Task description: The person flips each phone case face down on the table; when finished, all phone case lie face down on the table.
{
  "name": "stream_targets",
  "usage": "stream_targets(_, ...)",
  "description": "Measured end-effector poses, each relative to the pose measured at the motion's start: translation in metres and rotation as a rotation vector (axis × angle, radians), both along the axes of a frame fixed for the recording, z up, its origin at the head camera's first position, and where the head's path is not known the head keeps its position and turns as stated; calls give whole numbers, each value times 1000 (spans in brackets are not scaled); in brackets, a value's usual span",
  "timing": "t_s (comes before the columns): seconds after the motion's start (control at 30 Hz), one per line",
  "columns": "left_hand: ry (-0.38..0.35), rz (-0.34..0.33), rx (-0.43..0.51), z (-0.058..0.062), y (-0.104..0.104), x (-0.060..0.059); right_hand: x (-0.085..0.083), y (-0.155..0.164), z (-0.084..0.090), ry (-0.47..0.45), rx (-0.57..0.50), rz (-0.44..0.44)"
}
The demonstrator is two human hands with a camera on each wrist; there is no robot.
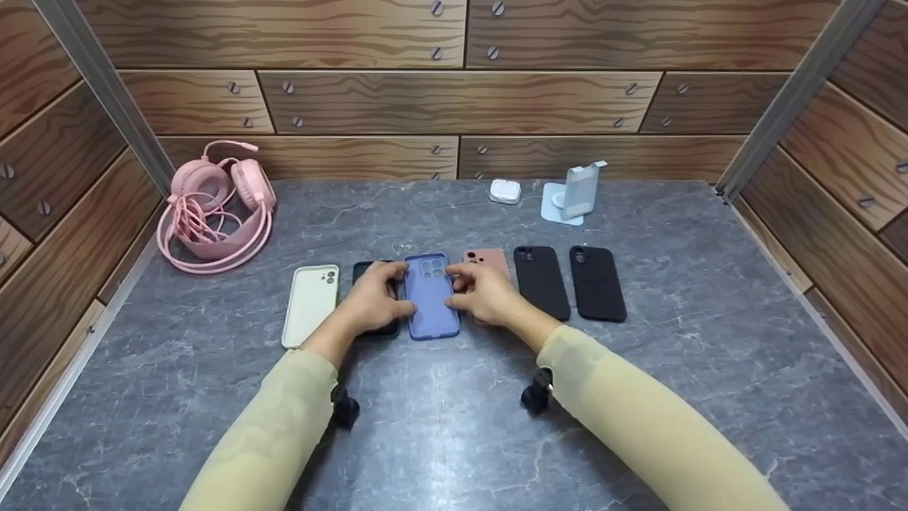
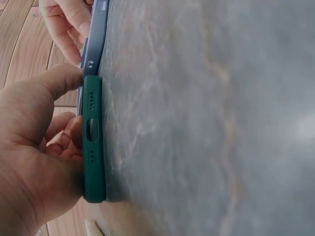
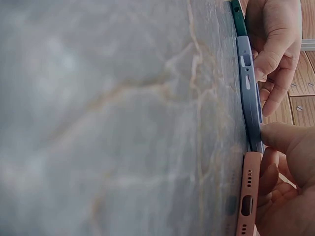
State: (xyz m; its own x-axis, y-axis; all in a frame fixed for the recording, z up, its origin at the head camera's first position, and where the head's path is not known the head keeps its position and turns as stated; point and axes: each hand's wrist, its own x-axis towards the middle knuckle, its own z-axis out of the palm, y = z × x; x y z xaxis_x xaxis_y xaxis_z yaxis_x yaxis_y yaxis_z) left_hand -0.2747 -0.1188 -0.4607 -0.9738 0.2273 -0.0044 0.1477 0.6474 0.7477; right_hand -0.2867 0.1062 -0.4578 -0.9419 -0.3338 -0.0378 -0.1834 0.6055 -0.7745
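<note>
A purple phone case (image 1: 433, 312) with a camera cutout lies back side up in a row of phone cases. My left hand (image 1: 369, 298) holds its left edge by thumb and fingertips, while my right hand (image 1: 486, 292) grips the right edge the same way. Under the left hand is a dark green phone case (image 2: 92, 172), mostly covered in the head view. A pink phone case (image 3: 250, 191) lies beneath the right hand, partly hidden. Both wrist views show the purple case close to the tabletop; whether it is slightly raised I cannot tell.
A white phone case (image 1: 308, 312) ends the row at left, and two black phone cases (image 1: 543, 284) lie at right. Behind them are a pink headset (image 1: 213, 206) with coiled cable, a small white case (image 1: 505, 190) and a light-blue stand (image 1: 580, 190). Wood-patterned walls enclose the table.
</note>
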Motion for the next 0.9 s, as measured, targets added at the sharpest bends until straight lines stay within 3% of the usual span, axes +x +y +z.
stream_targets(0.9,15,8,-25,13,0,1,-1,1,1,-4,-6,24)
